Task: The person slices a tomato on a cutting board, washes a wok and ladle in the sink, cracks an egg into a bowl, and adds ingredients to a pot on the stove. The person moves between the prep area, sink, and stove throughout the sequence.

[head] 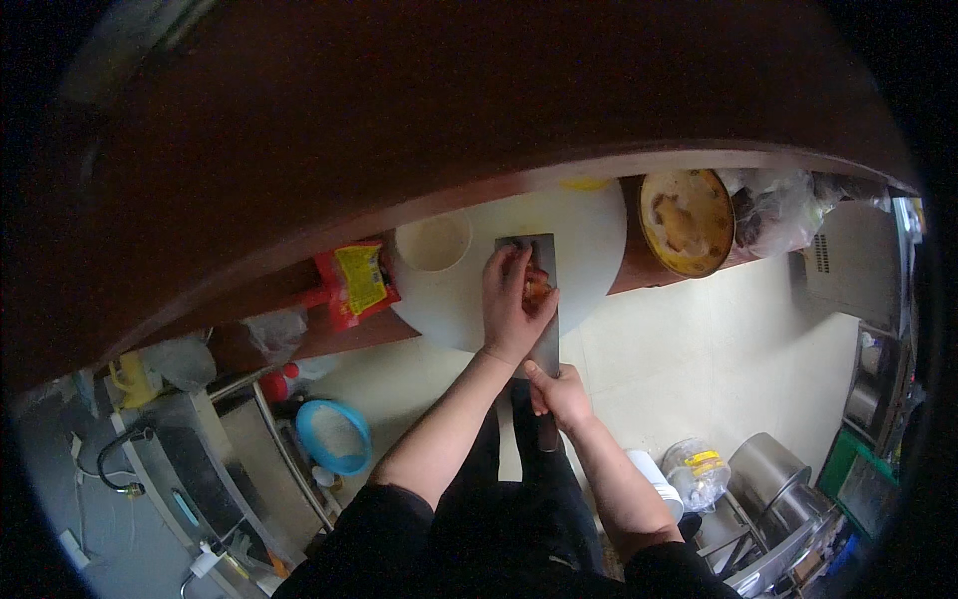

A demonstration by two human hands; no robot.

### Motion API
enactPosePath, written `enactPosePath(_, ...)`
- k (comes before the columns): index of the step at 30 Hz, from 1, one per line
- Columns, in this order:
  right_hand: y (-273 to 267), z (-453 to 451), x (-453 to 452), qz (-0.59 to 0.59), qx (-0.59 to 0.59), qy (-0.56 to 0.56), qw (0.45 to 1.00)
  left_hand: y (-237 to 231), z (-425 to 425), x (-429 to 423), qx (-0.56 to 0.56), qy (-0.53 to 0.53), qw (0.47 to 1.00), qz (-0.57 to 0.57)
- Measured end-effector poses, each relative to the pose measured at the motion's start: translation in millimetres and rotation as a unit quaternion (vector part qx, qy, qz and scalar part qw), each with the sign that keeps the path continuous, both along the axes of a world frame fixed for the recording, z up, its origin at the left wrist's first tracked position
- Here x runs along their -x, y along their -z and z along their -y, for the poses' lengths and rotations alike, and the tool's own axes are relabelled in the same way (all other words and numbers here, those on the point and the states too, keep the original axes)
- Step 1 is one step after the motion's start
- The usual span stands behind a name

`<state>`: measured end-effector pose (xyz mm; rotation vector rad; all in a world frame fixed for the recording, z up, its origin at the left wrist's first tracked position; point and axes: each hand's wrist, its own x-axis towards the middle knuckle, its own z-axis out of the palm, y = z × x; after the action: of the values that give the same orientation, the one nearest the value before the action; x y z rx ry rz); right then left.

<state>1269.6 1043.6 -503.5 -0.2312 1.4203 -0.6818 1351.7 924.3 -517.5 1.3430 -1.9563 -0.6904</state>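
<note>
A wide-bladed kitchen cleaver (pixel 548 337) is held flat over a round white cutting board (pixel 456 314). My right hand (pixel 557 393) grips it where the blade meets the dark handle. Small reddish-brown food pieces (pixel 536 288) lie on the blade, with the fingers and thumb of my left hand (pixel 515 303) curled around them. What the food is, I cannot tell. A white round container (pixel 434 241) stands on the board, left of my left hand. Something yellow (pixel 584 183) shows at the board's far edge.
A red and yellow packet (pixel 361 281) lies left of the board. To the right are a patterned bowl of pale liquid with something in it (pixel 687 223) and clear plastic bags (pixel 782 213). A blue basin (pixel 333 436) is lower left; metal pots (pixel 767 468) stand lower right.
</note>
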Motion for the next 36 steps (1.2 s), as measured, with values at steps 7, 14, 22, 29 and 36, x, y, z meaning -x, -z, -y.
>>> enactPosePath(7, -64.0, 34.2, -43.3, -0.071, 0.05, -0.053, 0.995, -47.8, 36.0, -47.3, 0.077, -0.035, 0.996, -0.041)
enactPosePath(14, -85.6, 59.3, -63.4, -0.125, 0.069, -0.012, 0.99, -31.8, 82.3, -71.5, 0.064, -0.081, 0.995, -0.018)
enactPosePath(22, -89.2, 28.8, -13.8, -0.06, 0.009, 0.099, 0.993, -12.0, 85.6, -90.4, 0.098, -0.072, 0.989, 0.088)
enactPosePath(29, -62.6, 9.9, 9.4, 0.0, -0.002, 0.123, 0.992, -16.4, 24.3, -115.6, -0.345, -0.192, 0.902, -0.174)
enactPosePath(36, -77.4, 25.8, -21.4, -0.254, 0.089, -0.097, 0.958, 32.7, 50.5, -99.2, -0.395, -0.274, 0.803, -0.352)
